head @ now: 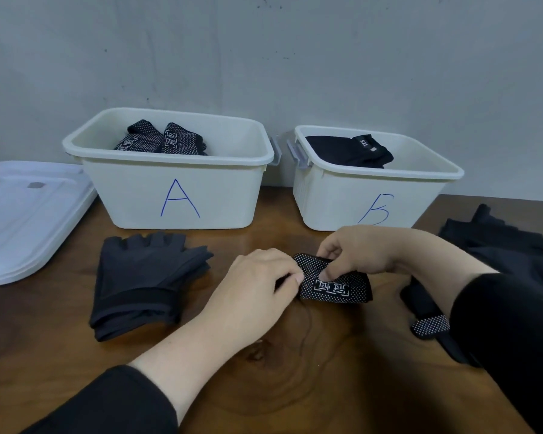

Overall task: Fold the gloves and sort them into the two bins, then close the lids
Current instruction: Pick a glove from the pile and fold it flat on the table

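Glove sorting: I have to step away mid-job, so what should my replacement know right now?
Left hand and right hand both pinch the dotted glove, mid-fold on the table.
Bin A holds dotted gloves; bin B holds plain black ones. Both are open.
Plain gloves lie stacked at left; more gloves sit at right, one dotted cuff showing.
The lids are stacked left of bin A.
Left: finish this fold, probably into A; fold and sort the rest; close both lids.

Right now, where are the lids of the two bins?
In the head view, the lids lie stacked on the table at the far left, beside bin A and behind the plain dark gloves.
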The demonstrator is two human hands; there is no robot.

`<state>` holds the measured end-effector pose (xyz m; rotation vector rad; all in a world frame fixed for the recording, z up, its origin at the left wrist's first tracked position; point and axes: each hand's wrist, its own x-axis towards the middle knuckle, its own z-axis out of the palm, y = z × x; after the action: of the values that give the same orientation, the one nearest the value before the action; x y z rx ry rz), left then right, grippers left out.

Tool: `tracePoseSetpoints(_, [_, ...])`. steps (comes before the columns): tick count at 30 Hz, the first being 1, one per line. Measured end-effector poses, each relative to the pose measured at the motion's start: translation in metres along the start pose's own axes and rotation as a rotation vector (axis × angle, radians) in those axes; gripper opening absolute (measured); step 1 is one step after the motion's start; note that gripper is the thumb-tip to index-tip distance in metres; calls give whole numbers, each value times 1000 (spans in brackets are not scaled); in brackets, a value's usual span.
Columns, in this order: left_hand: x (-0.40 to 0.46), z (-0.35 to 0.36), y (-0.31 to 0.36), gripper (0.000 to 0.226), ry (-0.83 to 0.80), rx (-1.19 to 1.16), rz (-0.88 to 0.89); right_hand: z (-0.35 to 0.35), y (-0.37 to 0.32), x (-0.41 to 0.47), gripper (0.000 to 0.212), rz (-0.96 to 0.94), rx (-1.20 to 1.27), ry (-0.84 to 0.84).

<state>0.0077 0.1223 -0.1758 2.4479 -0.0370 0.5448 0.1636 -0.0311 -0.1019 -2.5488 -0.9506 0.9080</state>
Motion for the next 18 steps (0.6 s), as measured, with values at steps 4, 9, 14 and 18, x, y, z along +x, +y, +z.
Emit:
tracePoseSetpoints(4, [6, -9, 2, 13, 275, -289, -304, 7, 9, -10, 15, -36, 266, 128])
tracePoseSetpoints(9, [10, -6, 15, 29, 390, -1045, -715, 20, 0, -21, 13, -101, 723, 382])
tracePoseSetpoints(14, [9, -15, 34, 28, 169, -1433, -693, 39, -26, -29, 15, -152, 841, 434])
tracePoseSetpoints(18, [11, -24, 32, 21, 116, -1447, -684, 47, -38, -37, 21, -138, 947, 393])
